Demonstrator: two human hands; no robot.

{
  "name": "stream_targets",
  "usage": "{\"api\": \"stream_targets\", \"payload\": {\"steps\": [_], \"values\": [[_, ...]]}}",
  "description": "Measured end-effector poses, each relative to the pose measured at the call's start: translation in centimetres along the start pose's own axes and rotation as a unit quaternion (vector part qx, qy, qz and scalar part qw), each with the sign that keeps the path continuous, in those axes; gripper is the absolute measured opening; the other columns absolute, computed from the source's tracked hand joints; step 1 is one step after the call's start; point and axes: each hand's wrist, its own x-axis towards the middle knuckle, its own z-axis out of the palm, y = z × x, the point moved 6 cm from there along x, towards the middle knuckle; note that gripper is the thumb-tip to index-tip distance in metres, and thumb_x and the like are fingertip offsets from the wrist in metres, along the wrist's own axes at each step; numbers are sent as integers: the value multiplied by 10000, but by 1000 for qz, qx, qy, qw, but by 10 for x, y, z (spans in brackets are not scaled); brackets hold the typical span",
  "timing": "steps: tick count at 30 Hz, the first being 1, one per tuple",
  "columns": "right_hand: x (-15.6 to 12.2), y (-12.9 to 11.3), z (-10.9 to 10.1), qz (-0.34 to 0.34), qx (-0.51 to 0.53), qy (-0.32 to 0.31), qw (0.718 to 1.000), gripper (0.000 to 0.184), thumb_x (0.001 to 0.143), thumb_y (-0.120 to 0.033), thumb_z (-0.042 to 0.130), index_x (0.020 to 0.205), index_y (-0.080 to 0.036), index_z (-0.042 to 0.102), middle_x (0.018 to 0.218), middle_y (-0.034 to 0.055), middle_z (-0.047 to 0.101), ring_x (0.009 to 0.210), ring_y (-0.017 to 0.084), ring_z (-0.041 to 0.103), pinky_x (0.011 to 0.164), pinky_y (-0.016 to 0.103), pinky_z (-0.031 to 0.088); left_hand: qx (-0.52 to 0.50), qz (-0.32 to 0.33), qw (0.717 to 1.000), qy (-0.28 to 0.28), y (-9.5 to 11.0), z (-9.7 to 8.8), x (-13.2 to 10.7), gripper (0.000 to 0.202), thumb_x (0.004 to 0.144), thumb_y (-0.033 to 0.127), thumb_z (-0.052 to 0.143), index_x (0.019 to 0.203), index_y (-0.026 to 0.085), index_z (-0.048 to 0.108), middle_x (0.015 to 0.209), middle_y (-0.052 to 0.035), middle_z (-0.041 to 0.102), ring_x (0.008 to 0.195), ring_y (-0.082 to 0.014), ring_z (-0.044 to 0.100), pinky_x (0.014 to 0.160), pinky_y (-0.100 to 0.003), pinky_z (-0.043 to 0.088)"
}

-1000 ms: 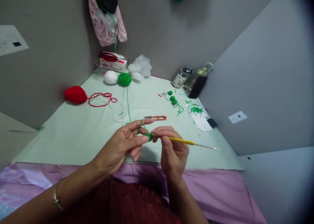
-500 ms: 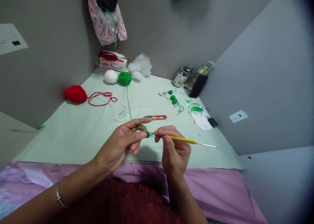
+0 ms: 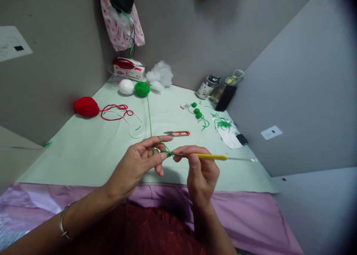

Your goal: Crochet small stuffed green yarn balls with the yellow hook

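Observation:
Between thumb and fingers, my left hand pinches a small green crochet piece, with green yarn looped over its raised index finger. My right hand grips a crochet hook by its yellow handle, and the thin metal end meets the green stitches at my left fingertips. From there a strand runs back across the table to a green yarn ball. Orange-handled thread snips lie just beyond my left index finger. The hook's very tip is hard to make out among the stitches.
A red yarn ball with loose strands sits left, beside a white yarn ball. White stuffing is at the back. Small green balls, yarn scraps, a pen cup and a phone stand or lie right.
My right hand and the hook have shifted slightly right, and the hook lies more level. The yarn strand to the green ball has swung a little right.

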Motion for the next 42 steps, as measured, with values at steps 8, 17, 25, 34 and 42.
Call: {"api": "stream_targets", "payload": {"steps": [8, 17, 25, 34, 42], "values": [[-17, -17, 16, -235, -231, -37, 944, 243, 993, -101, 536, 1173, -190, 673, 1013, 104, 761, 945, 200, 738, 753, 340, 633, 22, 39, 998, 46, 3, 2, -4, 368, 818, 204, 831, 1176, 273, 783, 837, 53, 614, 594, -37, 595, 593, -151, 530], [-6, -8, 5, -105, -137, 16, 985, 260, 996, -103, 542, 1090, -242, 741, 931, 52, 734, 851, 183, 687, 715, 342, 587, -173, -107, 979, -6, -8, 4, 3, 428, 791, 189, 855, 1209, 158, 767, 630, 88, 491, 395, 30, 293, 369, -86, 322], [0, 1, 8, -22, -15, 10, 1000, 211, 995, -152, 589, 1034, -257, 768, 959, 34, 754, 838, 166, 675, 712, 330, 558, -102, -35, 994, -23, -4, 6, 2, 356, 834, 205, 830, 1183, 246, 775, 824, 51, 605, 422, 27, 442, 419, -113, 436], [1, 8, -2, 34, 89, 51, 994, 183, 1006, -210, 590, 947, -237, 761, 852, 15, 716, 694, 129, 625, 635, 295, 525, -101, -37, 994, -1, 0, 2, 2, 352, 830, 230, 835, 1178, 242, 780, 869, 41, 598, 433, 43, 408, 413, -103, 382], [-2, 8, 9, -27, -33, -2, 999, 241, 990, -131, 598, 1073, -277, 771, 965, 33, 758, 878, 172, 703, 747, 337, 591, -63, -10, 998, -11, -7, 6, 2, 385, 849, 252, 824, 1229, 249, 763, 810, 36, 635, 473, -7, 495, 468, -138, 453]]}}
